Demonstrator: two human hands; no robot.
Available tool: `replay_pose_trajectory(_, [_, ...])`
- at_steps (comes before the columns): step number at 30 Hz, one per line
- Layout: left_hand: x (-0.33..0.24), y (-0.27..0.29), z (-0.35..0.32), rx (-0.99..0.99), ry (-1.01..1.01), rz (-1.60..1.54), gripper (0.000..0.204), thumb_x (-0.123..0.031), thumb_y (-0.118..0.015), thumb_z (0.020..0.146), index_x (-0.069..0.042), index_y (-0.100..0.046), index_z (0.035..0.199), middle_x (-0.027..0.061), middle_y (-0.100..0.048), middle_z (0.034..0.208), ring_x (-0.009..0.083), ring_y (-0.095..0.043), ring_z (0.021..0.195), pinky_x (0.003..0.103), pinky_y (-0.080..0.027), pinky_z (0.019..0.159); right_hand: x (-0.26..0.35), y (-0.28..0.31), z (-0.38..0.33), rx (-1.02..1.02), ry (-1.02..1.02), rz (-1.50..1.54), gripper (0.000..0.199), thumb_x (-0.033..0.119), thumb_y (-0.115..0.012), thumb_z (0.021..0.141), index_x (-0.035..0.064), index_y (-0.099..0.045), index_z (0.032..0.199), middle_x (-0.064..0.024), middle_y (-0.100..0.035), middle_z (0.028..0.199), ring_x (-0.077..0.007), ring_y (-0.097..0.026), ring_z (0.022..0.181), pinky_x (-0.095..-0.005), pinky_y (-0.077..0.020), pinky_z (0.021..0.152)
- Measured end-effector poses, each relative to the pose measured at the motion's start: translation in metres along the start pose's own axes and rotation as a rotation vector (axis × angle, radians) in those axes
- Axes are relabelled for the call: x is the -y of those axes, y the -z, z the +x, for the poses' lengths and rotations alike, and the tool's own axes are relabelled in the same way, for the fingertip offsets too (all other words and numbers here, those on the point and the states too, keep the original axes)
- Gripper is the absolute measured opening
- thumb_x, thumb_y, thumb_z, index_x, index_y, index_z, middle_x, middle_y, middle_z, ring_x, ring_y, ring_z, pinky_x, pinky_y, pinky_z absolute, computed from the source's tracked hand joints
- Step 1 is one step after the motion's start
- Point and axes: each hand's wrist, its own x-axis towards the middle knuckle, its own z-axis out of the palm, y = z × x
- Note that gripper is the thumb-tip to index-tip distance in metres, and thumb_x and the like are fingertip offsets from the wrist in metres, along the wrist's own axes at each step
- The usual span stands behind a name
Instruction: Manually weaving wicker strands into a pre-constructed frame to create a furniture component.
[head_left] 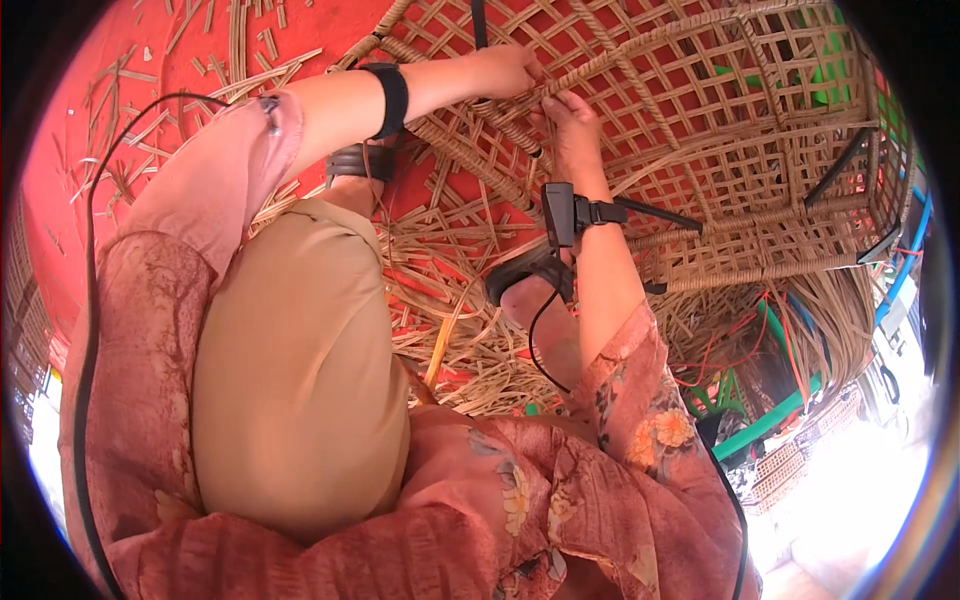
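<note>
Now | left hand (505, 70), right hand (572, 125) pinch rattan frame (700, 120) edge | strips (450, 260) crowd floor

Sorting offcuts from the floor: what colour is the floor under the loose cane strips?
Red floor, clearest at upper left of the head view.

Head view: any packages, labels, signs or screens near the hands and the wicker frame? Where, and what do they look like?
None to be seen: no package, label, sign or screen.
The left hand and right hand are on the woven rattan frame, with loose cane strips on the red floor.
</note>
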Motion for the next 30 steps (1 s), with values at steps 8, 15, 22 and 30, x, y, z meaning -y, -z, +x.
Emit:
replay_pose_trajectory(8, [0.005, -0.031, 0.012, -0.063, -0.006, -0.101, 0.029, -0.025, -0.061, 0.084, -0.006, -0.063, 0.106, 0.0112, -0.066, 0.093, 0.0218, -0.062, 0.089, 0.035, -0.047, 0.078, -0.011, 0.0, -0.001, -0.147, 0.051, -0.053, 0.022, 0.0, -0.058, 0.085, -0.0066, -0.056, 0.107, -0.0102, -0.063, 0.096, -0.0206, -0.064, 0.089, -0.0299, -0.055, 0.076])
replay_pose_trajectory(15, [0.01, -0.025, 0.011, -0.034, 0.02, -0.151, 0.027, -0.028, -0.063, 0.084, -0.005, -0.065, 0.098, 0.0101, -0.066, 0.088, 0.0187, -0.061, 0.084, 0.034, -0.047, 0.075, -0.016, -0.022, -0.015, -0.515, 0.402, -0.888, 0.015, 0.011, -0.065, 0.078, -0.0011, -0.069, 0.086, -0.0183, -0.067, 0.083, -0.0296, -0.065, 0.072, -0.0378, -0.0495, 0.067])
replay_pose_trajectory(22, [-0.006, -0.019, 0.009, -0.039, 0.048, -0.155, 0.025, -0.028, -0.065, 0.083, -0.007, -0.068, 0.096, 0.01, -0.067, 0.086, 0.0183, -0.061, 0.079, 0.034, -0.047, 0.072, -0.035, -0.029, 0.004, -0.587, 0.224, -0.496, 0.02, 0.006, -0.064, 0.079, -0.0034, -0.066, 0.096, -0.0174, -0.068, 0.086, -0.0267, -0.065, 0.075, -0.0361, -0.0499, 0.07])
replay_pose_trajectory(30, [0.002, -0.015, 0.008, 0.011, 0.029, -0.089, 0.033, -0.034, -0.064, 0.081, -0.015, -0.067, 0.108, 0.0123, -0.067, 0.1, 0.0267, -0.064, 0.094, 0.038, -0.048, 0.082, -0.027, -0.048, -0.007, -0.429, 0.22, 0.072, 0.05, -0.008, -0.053, 0.08, -0.0071, -0.039, 0.128, -0.0193, -0.056, 0.113, -0.0231, -0.059, 0.098, -0.0306, -0.0502, 0.078])
